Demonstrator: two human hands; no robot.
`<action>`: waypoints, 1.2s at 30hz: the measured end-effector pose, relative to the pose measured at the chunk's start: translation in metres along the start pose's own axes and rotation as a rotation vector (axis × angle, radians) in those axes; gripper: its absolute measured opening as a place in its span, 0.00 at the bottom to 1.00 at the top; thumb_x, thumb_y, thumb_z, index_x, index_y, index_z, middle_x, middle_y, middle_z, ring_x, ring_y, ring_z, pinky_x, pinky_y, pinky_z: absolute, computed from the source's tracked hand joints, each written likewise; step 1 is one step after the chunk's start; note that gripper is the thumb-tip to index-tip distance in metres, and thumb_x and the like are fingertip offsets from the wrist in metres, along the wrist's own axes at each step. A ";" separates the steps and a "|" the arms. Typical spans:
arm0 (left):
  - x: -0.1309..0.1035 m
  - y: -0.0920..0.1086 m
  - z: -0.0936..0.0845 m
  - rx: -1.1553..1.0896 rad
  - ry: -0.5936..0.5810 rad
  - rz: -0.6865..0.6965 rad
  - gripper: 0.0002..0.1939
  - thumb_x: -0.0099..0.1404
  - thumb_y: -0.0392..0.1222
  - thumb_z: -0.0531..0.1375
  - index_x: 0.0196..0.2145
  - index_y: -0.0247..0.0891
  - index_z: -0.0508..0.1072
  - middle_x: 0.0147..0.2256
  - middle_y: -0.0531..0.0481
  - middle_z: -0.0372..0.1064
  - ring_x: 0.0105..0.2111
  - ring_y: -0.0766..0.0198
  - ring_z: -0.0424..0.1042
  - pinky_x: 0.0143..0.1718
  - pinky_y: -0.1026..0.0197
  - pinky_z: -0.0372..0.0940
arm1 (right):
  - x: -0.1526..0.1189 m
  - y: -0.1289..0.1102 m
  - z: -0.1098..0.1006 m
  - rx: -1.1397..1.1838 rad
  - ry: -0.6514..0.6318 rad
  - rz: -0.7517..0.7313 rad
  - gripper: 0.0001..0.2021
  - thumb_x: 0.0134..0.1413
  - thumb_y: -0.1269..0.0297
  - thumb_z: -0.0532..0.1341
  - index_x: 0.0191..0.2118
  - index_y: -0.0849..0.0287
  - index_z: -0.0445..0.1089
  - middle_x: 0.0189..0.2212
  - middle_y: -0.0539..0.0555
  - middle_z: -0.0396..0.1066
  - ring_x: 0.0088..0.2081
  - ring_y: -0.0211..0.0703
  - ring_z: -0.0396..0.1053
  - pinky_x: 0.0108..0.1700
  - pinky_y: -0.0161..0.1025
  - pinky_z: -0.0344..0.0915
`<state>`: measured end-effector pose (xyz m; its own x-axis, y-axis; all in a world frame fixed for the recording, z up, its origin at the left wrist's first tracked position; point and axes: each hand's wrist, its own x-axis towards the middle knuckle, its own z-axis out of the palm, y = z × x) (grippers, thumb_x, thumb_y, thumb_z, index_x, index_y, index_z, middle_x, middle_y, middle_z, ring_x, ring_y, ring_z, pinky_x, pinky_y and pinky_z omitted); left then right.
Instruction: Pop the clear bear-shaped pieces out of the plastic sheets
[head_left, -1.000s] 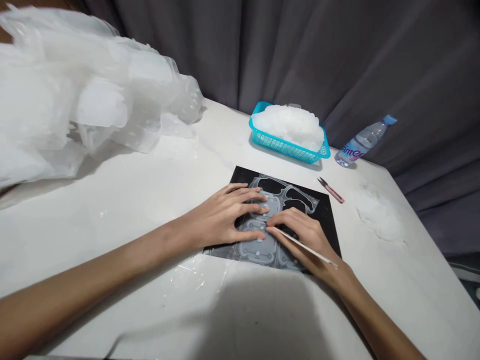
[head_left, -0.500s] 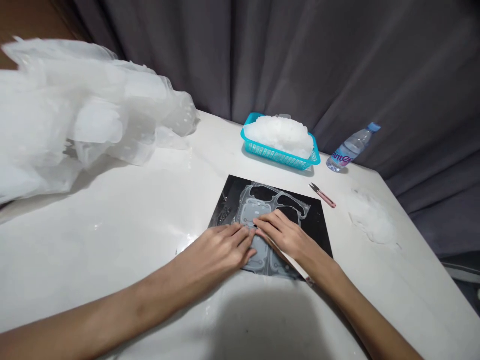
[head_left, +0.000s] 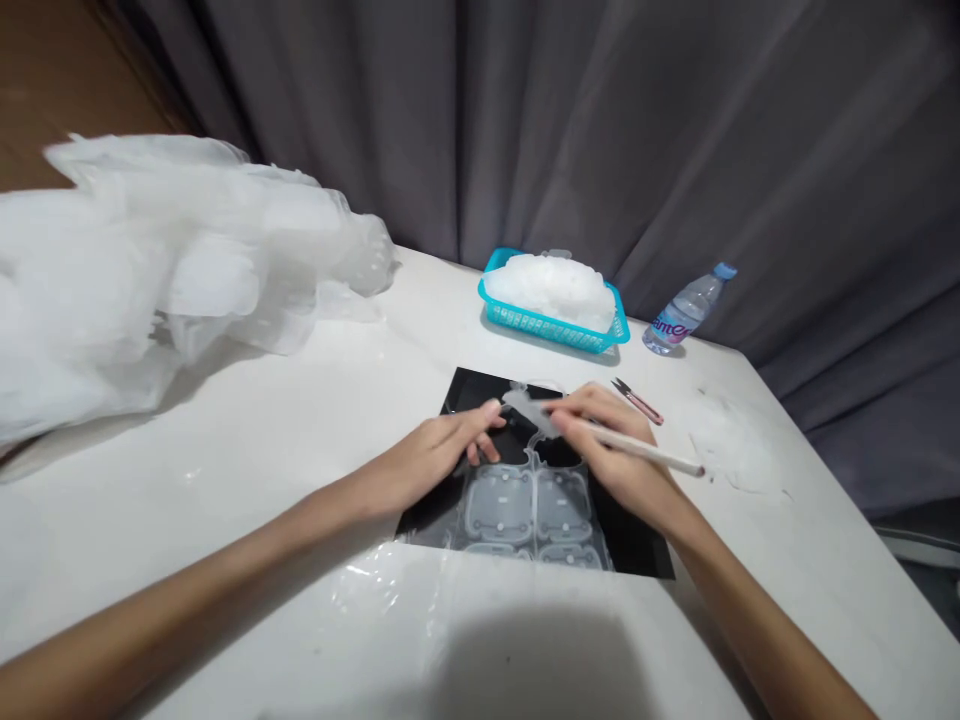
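A translucent plastic piece (head_left: pixel 532 412) is held up between my hands over a black mat (head_left: pixel 630 535). At its left edge, the thumb and forefinger of my left hand (head_left: pixel 450 440) are pinched together. My right hand (head_left: pixel 611 440) is closed round a slim white stick-like tool (head_left: pixel 649 450), whose working end is hidden, and its fingertips meet the right side of the piece. Below them, a clear moulded plastic sheet (head_left: pixel 501 505) with rounded panel shapes lies on the mat and overhangs its near edge. Cut-out openings show dark in its upper part.
A turquoise basket (head_left: pixel 551 328) heaped with white translucent pieces (head_left: pixel 551 288) stands at the back. Right of it are a water bottle (head_left: pixel 686 312), small thread snips (head_left: pixel 637 400) and clear scraps (head_left: pixel 731 445). A large bulging plastic bag (head_left: pixel 187 280) fills the back left.
Both hands have risen off the sheet and moved toward its far part, a loose translucent piece now between them. The sheet has shifted toward me, and the white tool points more sideways.
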<state>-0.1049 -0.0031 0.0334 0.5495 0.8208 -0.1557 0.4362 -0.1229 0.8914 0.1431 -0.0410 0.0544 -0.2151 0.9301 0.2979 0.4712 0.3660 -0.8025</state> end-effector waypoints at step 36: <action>0.001 -0.001 0.005 -0.519 0.017 0.076 0.15 0.75 0.53 0.61 0.38 0.38 0.69 0.33 0.49 0.77 0.34 0.62 0.77 0.38 0.62 0.69 | 0.047 0.027 -0.010 -0.030 -0.125 0.070 0.16 0.74 0.54 0.54 0.44 0.57 0.74 0.42 0.55 0.77 0.46 0.47 0.73 0.48 0.41 0.65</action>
<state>-0.1008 -0.0050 0.0304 0.5524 0.8298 -0.0790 -0.0178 0.1065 0.9942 0.1538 0.0131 0.0521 -0.2844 0.9428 0.1737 0.5134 0.3028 -0.8029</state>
